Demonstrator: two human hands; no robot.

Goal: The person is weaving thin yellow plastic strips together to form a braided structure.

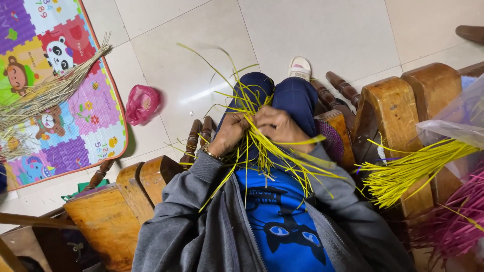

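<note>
Both my hands work a bundle of thin yellow strips (262,146) over my lap. My left hand (229,132) grips the strips from the left, with a bracelet on its wrist. My right hand (277,126) pinches them from the right, fingers closed. The loose strip ends spray upward past my knees and hang down over my blue shirt (277,211). I sit in a wooden chair (108,216), with grey sleeves on both arms and dark blue trousers on my legs.
A sheaf of yellow strips (408,171) lies on the right armrest under a clear plastic bag (454,121), with pink strips (454,226) below. A pink bag (142,103) lies on the tiled floor beside a colourful play mat (75,95) bearing dry straw (48,95).
</note>
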